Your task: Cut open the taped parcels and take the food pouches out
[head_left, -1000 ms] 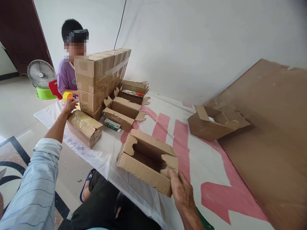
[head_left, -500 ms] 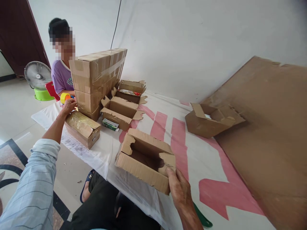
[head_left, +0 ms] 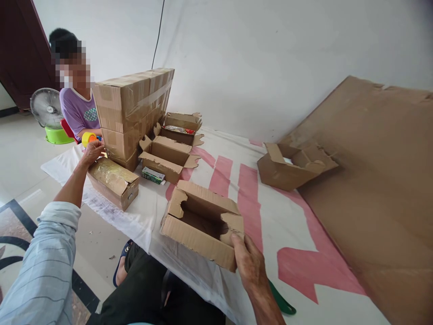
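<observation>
At the near edge of the worktop [head_left: 274,212], the open box [head_left: 199,243] stretches lengthwise leftward from the right hand [head_left: 250,262], its grip pinching the near end; the left hand [head_left: 93,152], grip unclear, is by the tape roll [head_left: 86,139].

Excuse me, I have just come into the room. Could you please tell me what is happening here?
A person works at a covered table with cardboard boxes. The right hand holds one end of an open box, whose top is not closed. The left hand is beside a yellow tape roll, just behind a taped box; whether it grips the roll, I cannot tell. Another person in a purple shirt is behind a stack of boxes.
</observation>
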`<state>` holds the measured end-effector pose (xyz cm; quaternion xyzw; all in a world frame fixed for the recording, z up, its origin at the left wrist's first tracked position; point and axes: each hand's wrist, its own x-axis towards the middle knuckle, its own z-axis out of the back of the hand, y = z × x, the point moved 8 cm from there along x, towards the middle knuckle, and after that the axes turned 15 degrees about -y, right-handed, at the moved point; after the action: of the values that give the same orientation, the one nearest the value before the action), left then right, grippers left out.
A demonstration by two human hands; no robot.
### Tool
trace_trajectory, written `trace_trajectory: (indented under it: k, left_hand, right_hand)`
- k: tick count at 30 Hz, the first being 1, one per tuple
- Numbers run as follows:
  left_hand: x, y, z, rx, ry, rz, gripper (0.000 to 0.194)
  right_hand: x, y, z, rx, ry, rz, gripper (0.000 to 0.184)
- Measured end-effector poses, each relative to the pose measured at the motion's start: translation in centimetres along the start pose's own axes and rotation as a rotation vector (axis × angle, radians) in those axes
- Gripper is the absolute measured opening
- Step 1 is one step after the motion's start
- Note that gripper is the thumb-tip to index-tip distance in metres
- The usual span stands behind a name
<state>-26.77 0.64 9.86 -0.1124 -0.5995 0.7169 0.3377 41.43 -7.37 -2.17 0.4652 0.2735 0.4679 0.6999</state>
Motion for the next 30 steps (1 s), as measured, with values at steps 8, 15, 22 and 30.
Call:
trace_trajectory:
  k: [8, 15, 22, 30]
  left_hand:
    - [-0.3, -0.3, 0.0, -0.035, 0.075, -0.006, 0.024]
    - [-0.7, -0.5, 0.5, -0.053, 0.104, -0.023, 0.029]
    - [-1.2, -1.6, 0.6, -0.003, 0.089, -0.045, 0.045]
    - [-1.3, -3.4, 0.9, 0.039, 0.032, 0.040, 0.029]
  right_hand:
    - [0.0, -0.1, -0.2, 0.004, -0.010, -0.028, 0.053]
    - [0.0, 0.2, -0.3, 0.033, -0.024, 0.019, 0.055]
    - [-0.1, 0.2, -0.3, 0.017, -0.011, -0.010, 0.064]
    - [-0.3, 1.9, -0.6, 0.045, -0.022, 0.018, 0.062]
